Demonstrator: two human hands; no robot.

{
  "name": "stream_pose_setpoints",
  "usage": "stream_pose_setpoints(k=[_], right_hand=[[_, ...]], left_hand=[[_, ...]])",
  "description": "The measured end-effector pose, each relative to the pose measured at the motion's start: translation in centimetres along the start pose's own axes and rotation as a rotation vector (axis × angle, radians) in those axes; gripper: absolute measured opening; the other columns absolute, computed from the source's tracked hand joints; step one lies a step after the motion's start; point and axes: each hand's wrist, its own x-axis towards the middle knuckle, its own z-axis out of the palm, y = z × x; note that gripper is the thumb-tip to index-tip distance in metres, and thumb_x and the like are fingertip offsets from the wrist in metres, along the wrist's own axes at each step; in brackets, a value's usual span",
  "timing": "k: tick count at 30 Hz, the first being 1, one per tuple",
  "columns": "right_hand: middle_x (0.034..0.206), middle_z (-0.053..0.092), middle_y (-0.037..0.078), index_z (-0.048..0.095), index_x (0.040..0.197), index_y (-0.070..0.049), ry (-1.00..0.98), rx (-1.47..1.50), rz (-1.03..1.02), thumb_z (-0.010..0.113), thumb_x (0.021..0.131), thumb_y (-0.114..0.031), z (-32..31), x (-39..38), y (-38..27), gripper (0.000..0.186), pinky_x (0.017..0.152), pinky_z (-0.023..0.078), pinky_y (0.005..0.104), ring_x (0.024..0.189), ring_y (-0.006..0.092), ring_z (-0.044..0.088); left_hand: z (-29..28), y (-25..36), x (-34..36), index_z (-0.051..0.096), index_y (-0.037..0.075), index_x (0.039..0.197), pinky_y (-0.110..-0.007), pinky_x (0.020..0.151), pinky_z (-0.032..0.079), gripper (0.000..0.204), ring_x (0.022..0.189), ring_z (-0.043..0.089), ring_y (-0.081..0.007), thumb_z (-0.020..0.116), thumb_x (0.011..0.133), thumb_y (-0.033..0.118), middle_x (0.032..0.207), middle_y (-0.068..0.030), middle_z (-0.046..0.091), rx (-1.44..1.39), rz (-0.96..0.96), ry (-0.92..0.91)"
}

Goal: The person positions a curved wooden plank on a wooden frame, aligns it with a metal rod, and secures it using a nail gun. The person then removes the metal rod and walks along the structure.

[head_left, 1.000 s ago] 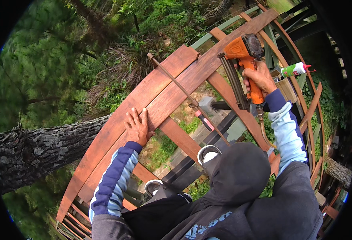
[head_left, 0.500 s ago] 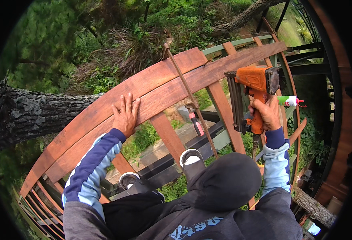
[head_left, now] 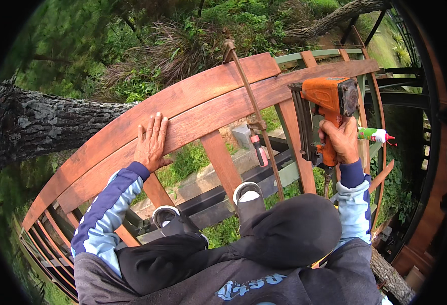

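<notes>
My left hand (head_left: pixel 152 145) lies flat across two curved reddish wooden boards, its fingers stretched out over the seam. The outer board (head_left: pixel 183 96) ends shorter on the right than the inner board (head_left: pixel 203 123). In my right hand (head_left: pixel 343 140) is an orange nail gun (head_left: pixel 326 95), gripped by its handle and held upright above the boards' right part. Its dark magazine is on the left side, and a hose fitting hangs below the grip. Between my hands, a rusty bar clamp (head_left: pixel 249 91) with a pink-and-black handle (head_left: pixel 258 150) crosses both boards.
Wooden slats (head_left: pixel 222 165) run inward beneath the boards, with gaps between them. My shoes (head_left: pixel 249 198) rest on the frame below. A green-and-white bottle with a red nozzle (head_left: pixel 372 134) lies right of the nail gun. A thick tree trunk (head_left: pixel 55 122) stands at left.
My left hand has slid left along the boards, with its fingers closer together. The nail gun stays in my right hand, shifted slightly left over the boards. The whole view has shifted a little.
</notes>
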Motion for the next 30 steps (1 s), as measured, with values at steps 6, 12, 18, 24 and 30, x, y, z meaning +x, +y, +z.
stream_pose_setpoints(k=[6,12,18,24,30], right_hand=[[0.066,0.060,0.003,0.063,0.088,0.003,-0.044,-0.075,0.024,0.059,0.080,-0.004,1.4,-0.8,-2.9,0.012,0.045,0.042,0.0246,0.050,0.0081,0.052],[0.058,0.056,0.002,0.063,0.087,0.002,-0.310,-0.095,0.083,0.057,0.079,-0.003,4.1,-2.1,-8.0,0.011,0.043,0.039,0.0254,0.048,0.0073,0.050],[0.063,0.059,0.004,0.059,0.097,0.006,-0.535,-0.096,0.188,0.055,0.077,-0.004,10.0,-1.4,-8.2,0.023,0.046,0.045,0.0259,0.050,0.0089,0.054],[0.054,0.055,0.004,0.059,0.076,0.005,-0.433,0.023,0.291,0.056,0.077,-0.006,15.0,-0.7,-5.4,0.011,0.039,0.042,0.0272,0.044,0.0091,0.052],[0.052,0.057,0.007,0.058,0.063,0.005,-0.378,-0.085,0.307,0.058,0.075,-0.008,17.3,-0.3,-1.9,0.018,0.039,0.042,0.0283,0.044,0.0102,0.053]], left_hand=[[1.9,-2.9,-4.4,0.009,0.003,0.153,-0.063,0.113,0.017,0.140,0.148,0.007,-0.0376,0.090,0.048,0.049,0.161,-0.0171,0.006,-0.013,-0.180,-0.005],[5.4,-3.6,-4.3,0.011,0.007,0.154,-0.064,0.114,0.006,0.116,0.149,0.001,-0.0328,0.056,0.073,0.076,0.162,-0.0135,0.004,0.028,-0.233,0.149],[6.9,-3.7,-4.3,0.016,0.011,0.154,-0.062,0.115,0.004,0.099,0.150,0.005,-0.0287,0.049,0.083,0.072,0.162,-0.0087,0.009,-0.083,-0.270,0.255],[7.0,-3.5,-4.4,0.020,0.006,0.153,-0.060,0.115,-0.001,0.112,0.150,0.005,-0.0297,0.044,0.075,0.083,0.161,-0.0123,0.011,-0.034,-0.226,0.325],[7.7,-3.5,-4.1,0.022,0.005,0.152,-0.059,0.115,-0.006,0.116,0.149,0.005,-0.0294,0.043,0.072,0.087,0.161,-0.0125,0.012,0.026,-0.218,0.366]])
